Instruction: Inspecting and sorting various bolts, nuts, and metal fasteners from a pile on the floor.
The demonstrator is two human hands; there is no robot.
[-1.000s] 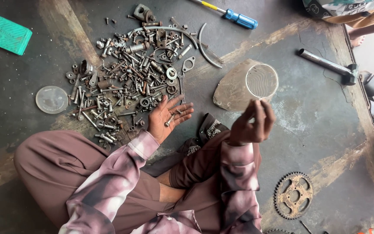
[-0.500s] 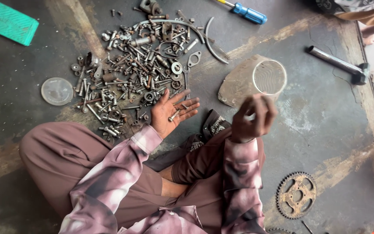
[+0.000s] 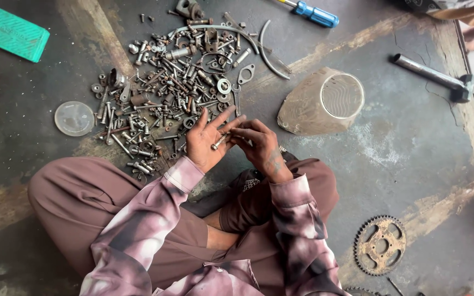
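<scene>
Dark, stained metal flooring [image 3: 412, 164] fills the view, streaked with rust-coloured patches, and a person sits cross-legged on it in brownish trousers and a blotched pink-and-grey shirt. Just above centre the left hand [image 3: 207, 141] lies palm up, fingers spread loosely, with a small bolt [image 3: 219, 142] resting across the palm. The right hand [image 3: 259, 145] comes in from 3 o'clock of the left one, its fingertips pinched on the end of that bolt — so the bolt sits between both hands, cradled by one and nipped by the other. At 11 o'clock from the hands spreads a heap of bolts, nuts, washers and springs [image 3: 176, 82], its near edge just beside the left fingers. A clear round lid [image 3: 74, 118] lies at 9 o'clock, well apart from the heap's main mass. A mesh strainer [image 3: 325, 101] lies on its side at 1 o'clock, near the right hand. Farther off — a blue-handled screwdriver [image 3: 311, 12] at 12 o'clock, a metal socket wrench [image 3: 434, 78] at 2 o'clock, a green board [image 3: 7, 34] at 10 o'clock and a rusty sprocket [image 3: 379, 245] at 4 o'clock.
</scene>
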